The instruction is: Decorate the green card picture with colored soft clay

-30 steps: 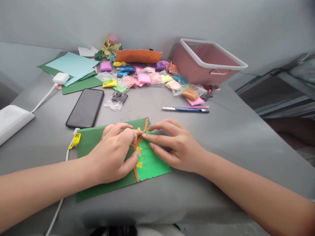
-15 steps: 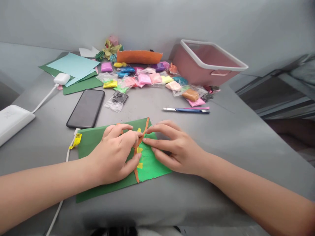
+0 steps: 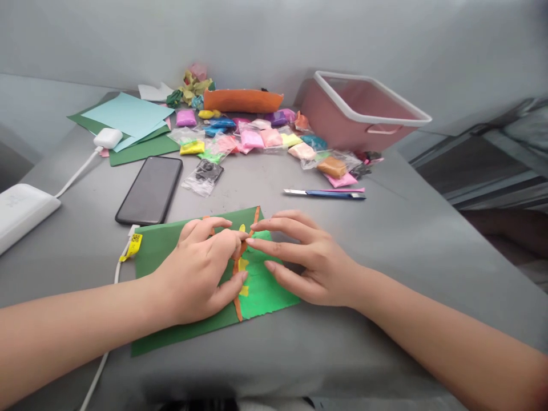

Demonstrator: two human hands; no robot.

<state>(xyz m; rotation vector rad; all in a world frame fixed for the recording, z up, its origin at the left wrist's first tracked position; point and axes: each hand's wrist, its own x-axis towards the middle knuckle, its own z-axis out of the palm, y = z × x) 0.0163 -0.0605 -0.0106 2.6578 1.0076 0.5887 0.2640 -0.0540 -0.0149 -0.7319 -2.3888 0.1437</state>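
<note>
A dark green card (image 3: 180, 335) lies flat on the grey table. Bright green clay (image 3: 269, 299) covers its right end, edged by a thin orange clay strip (image 3: 238, 308). Small yellow clay pieces (image 3: 244, 290) sit beside that strip. My left hand (image 3: 199, 271) rests on the card, thumb apart and index fingertip on the strip's upper part. From the other side, my right hand (image 3: 314, 260) touches the same spot with its fingertips, its fingers spread. Neither hand grasps anything. More orange shows behind my left hand, mostly hidden by it.
Beyond the card lie a phone (image 3: 149, 190), a craft knife (image 3: 325, 194) and several clay packets (image 3: 252, 138). A pink basket (image 3: 346, 123) stands at the back right, coloured paper (image 3: 126, 116) at the back left. A white cable (image 3: 100, 365) runs along the card's left side.
My right hand's fingers have shifted slightly, and its thumb stands a little farther from the index finger. My left hand and the card stay nearly where they were.
</note>
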